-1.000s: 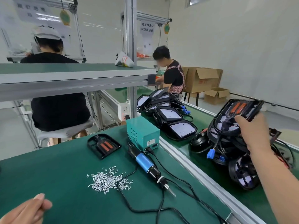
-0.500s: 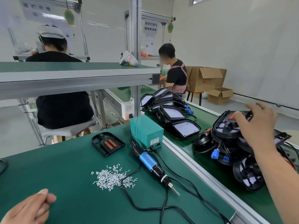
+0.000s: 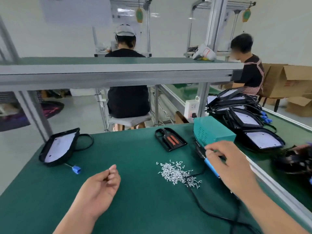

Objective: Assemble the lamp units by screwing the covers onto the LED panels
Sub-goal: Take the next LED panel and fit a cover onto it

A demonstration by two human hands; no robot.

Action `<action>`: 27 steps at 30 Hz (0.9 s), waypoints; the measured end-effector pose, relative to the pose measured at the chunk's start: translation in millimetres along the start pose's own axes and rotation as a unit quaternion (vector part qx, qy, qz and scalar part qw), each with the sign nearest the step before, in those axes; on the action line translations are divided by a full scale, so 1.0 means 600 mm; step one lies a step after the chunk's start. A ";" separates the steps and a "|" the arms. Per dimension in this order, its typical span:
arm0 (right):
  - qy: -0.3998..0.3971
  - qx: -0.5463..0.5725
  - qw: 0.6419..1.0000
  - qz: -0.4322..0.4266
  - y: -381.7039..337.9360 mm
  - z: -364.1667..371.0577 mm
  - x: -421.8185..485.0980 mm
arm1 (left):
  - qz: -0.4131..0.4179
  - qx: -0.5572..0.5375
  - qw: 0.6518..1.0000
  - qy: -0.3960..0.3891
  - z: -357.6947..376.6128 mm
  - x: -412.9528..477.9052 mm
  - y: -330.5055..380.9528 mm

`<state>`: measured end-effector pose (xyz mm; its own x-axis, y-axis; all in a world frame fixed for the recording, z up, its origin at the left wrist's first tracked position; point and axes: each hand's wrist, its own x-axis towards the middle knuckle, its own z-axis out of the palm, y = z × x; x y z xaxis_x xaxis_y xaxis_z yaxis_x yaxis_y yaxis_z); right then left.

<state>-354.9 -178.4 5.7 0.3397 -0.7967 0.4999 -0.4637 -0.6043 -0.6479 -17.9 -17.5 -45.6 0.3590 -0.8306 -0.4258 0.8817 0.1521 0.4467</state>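
An LED panel (image 3: 57, 147) in a black housing lies at the table's far left, its cable ending in a blue plug (image 3: 76, 169). A black cover (image 3: 170, 139) with two orange strips sits mid-table. Several small silver screws (image 3: 179, 173) are heaped in front of it. The blue electric screwdriver (image 3: 211, 166) lies to the right of the heap. My right hand (image 3: 229, 164) is on it, fingers curled over its body. My left hand (image 3: 103, 183) rests palm up on the mat, loosely curled and holding nothing.
A teal power box (image 3: 212, 130) stands behind the screwdriver, its black cable (image 3: 211, 211) trailing toward me. More lamp units (image 3: 263, 139) lie on the conveyor to the right, beyond a metal rail (image 3: 273, 184). Two people sit behind the raised shelf (image 3: 118, 71).
My right hand left the lamp pile on the conveyor and came down on the screwdriver. My view swung left, bringing the LED panel into sight. My left hand moved further onto the mat.
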 end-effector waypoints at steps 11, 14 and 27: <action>-0.242 -0.013 0.958 -0.152 -0.134 0.315 0.058 | -0.008 -0.015 0.999 0.031 0.003 -0.010 0.003; -0.260 -0.019 0.951 -0.169 -0.156 0.376 0.082 | 0.006 -0.019 0.999 0.029 0.003 -0.012 0.003; -0.316 -0.025 0.917 -0.244 -0.274 0.588 0.176 | 0.086 -0.138 0.986 0.034 -0.016 -0.003 0.023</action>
<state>45.8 -167.5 -37.6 0.9153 -0.2885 0.2810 -0.1612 -0.9019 -0.4008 -3.5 -8.9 -46.3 0.5214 -0.7431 -0.4194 0.8527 0.4350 0.2894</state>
